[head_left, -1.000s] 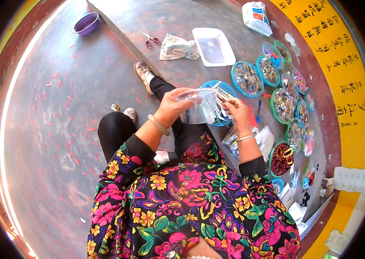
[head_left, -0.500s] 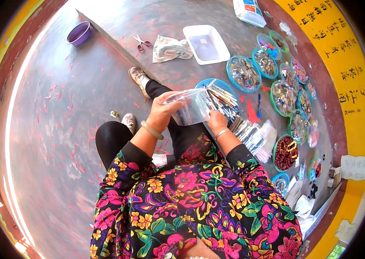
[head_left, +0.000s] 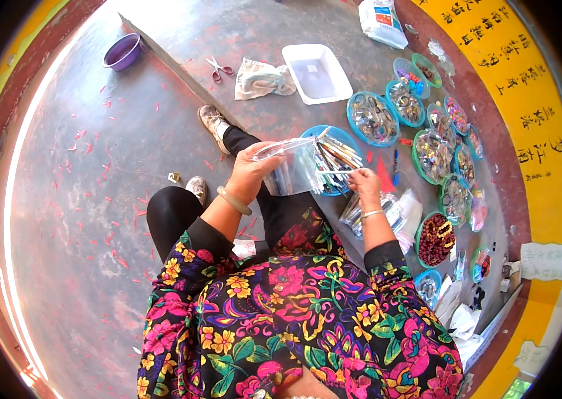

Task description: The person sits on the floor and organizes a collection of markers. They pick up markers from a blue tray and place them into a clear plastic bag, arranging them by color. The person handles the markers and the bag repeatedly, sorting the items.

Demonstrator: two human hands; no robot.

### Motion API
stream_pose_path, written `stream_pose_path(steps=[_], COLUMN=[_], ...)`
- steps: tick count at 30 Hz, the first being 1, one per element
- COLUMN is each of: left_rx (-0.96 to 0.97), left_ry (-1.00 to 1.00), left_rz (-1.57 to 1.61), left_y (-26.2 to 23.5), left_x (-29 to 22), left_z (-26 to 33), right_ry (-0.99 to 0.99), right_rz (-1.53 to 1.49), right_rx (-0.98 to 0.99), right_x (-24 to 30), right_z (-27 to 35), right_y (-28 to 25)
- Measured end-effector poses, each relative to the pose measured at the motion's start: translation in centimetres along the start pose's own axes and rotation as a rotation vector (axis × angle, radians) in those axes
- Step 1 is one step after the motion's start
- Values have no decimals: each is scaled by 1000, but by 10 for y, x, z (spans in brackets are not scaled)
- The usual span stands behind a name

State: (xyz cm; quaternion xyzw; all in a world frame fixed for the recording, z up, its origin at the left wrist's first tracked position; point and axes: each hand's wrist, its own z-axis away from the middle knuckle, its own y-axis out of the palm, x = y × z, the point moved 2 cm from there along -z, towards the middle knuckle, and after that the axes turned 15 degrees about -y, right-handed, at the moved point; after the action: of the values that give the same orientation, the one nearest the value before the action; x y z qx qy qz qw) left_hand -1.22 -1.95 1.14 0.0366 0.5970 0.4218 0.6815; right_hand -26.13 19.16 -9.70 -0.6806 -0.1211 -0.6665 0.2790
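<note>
My left hand (head_left: 254,171) is closed on the edge of a clear plastic bag (head_left: 297,174), held up over my leg with its mouth spread. Pinched in my right hand (head_left: 364,184) is a slim white pen (head_left: 334,172), its far end pointing left at the bag's side. Just behind the bag stands a blue basket (head_left: 326,193) full of pens (head_left: 337,151) in several colours. Below my right hand lies a pile of clear packets (head_left: 387,216) that seem to hold pens; my wrist covers part of it.
Several round baskets of small goods (head_left: 374,118) crowd the floor at the right. A white tray (head_left: 342,83), a cloth (head_left: 261,80), scissors (head_left: 218,70) and a purple basin (head_left: 122,53) lie farther off. Red scraps (head_left: 120,259) dot the floor at the left.
My right hand has left the bag's edge and moved right, and a white pen now shows in its fingers. My left hand keeps the bag in nearly the same place.
</note>
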Motion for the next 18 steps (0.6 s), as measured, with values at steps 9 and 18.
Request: stream_pose_path(steps=[9, 18], left_rx=[104, 105], left_ry=[8, -28], left_rz=[-20, -46], left_y=[0, 3], left_x=[10, 12], left_z=[-3, -1], right_ry=[-96, -31], right_rz=[-611, -494], right_rx=[-37, 281], right_x=[85, 120], right_z=[26, 83], right_y=[-47, -12])
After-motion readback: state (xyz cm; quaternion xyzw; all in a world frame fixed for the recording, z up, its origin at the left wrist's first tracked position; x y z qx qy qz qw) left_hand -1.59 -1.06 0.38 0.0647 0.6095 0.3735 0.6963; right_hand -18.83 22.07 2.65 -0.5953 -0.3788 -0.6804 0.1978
